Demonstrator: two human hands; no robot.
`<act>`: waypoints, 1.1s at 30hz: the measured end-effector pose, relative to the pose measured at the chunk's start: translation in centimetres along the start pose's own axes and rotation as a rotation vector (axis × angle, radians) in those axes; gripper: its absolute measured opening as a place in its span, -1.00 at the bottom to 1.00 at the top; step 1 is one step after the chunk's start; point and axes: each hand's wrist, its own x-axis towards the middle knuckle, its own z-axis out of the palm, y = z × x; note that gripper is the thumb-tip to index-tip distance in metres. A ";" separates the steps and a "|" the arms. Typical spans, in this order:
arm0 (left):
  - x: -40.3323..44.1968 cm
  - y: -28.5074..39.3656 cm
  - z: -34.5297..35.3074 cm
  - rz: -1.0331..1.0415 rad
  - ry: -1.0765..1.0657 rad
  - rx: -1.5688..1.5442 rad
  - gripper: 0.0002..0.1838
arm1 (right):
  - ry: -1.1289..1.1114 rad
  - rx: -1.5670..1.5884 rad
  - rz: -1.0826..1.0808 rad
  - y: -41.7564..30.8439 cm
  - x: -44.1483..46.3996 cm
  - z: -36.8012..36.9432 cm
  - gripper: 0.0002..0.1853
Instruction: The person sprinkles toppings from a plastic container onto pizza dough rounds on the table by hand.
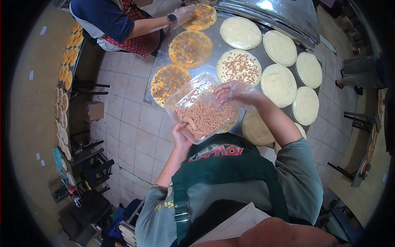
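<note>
My left hand (180, 133) grips the near left side of a clear plastic tub (170, 101). Small brown meat crumbs (205, 115) fill the tub's lower part, with a few longer strips in its near corner. Over the far right rim hovers my right hand (236, 91), in a clear glove, with fingers slightly bent and apart; nothing can be made out in them. Just beyond it, a dough round (238, 68) carries scattered brown crumbs. Plain pale dough rounds (278, 85) lie to the right. Rounds with orange and brown topping (190, 48) are at the left.
The rounds rest on a metal table (214, 47). At the far left, a co-worker's gloved hand (184, 15) touches a topped round (201, 17). A metal appliance (279, 16) borders the table's far side. Side tables hold more rounds (66, 78), and a cardboard box (94, 111) sits on the floor.
</note>
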 end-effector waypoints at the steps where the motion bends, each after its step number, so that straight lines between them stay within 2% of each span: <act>1: 0.1 -0.1 -0.2 0.000 0.003 -0.001 -0.20 | 0.014 0.174 -0.031 0.3 0.1 -1.2 -0.69; 5: 0.3 -0.1 -0.8 -0.004 0.064 -0.019 -0.20 | 0.071 0.364 -0.074 1.5 0.5 -6.1 -0.70; 7: 0.0 0.3 -1.4 0.009 0.080 -0.019 -0.20 | 0.304 0.317 -0.090 3.3 1.5 -8.3 -0.74; 8: -0.3 0.5 -1.7 0.016 0.080 -0.034 -0.21 | 0.311 0.070 -0.187 6.4 3.0 -11.1 -0.74; 9: -0.5 0.8 -2.0 0.024 0.079 -0.049 -0.22 | 0.306 0.071 -0.185 6.3 3.7 -11.7 -0.74; 11: -1.0 1.3 -2.6 0.041 0.068 -0.070 -0.22 | 0.420 0.107 0.059 6.5 5.1 -12.5 -0.77; 12: -1.2 1.6 -2.9 0.056 0.051 -0.089 -0.21 | 0.452 -0.161 0.119 7.0 6.2 -13.0 -0.80; 13: -1.5 1.8 -3.3 0.058 0.056 -0.091 -0.21 | 0.447 -0.162 0.121 7.2 7.1 -13.4 -0.80; 15: -2.0 2.2 -3.8 0.082 0.127 -0.104 -0.21 | 0.482 -0.572 0.190 7.0 8.4 -13.3 -0.84; 16: -2.3 2.3 -4.1 0.084 0.132 -0.107 -0.21 | 0.477 -0.574 0.192 6.6 8.7 -13.0 -0.84; 18: -2.7 2.5 -4.6 0.102 0.168 -0.110 -0.20 | 0.482 -0.989 0.212 5.3 9.3 -12.4 -0.87; 22: -3.4 2.6 -4.9 0.123 0.219 -0.118 -0.19 | 0.454 -0.958 0.122 4.5 9.1 -11.5 -0.80; 25: -3.6 2.6 -5.0 0.134 0.222 -0.136 -0.18 | 0.363 -0.991 0.151 4.5 9.4 -10.9 -0.87; 28: -3.6 2.5 -5.3 0.150 0.221 -0.107 -0.25 | 0.300 -1.155 0.141 4.7 10.0 -10.4 -0.89; 31: -3.6 2.5 -5.6 0.163 0.202 -0.111 -0.26 | 0.298 -1.011 0.262 4.6 10.8 -11.0 -0.87; 33: -3.8 2.6 -5.5 0.162 0.239 -0.119 -0.28 | 0.263 -1.127 -0.109 6.1 11.8 -13.1 -0.78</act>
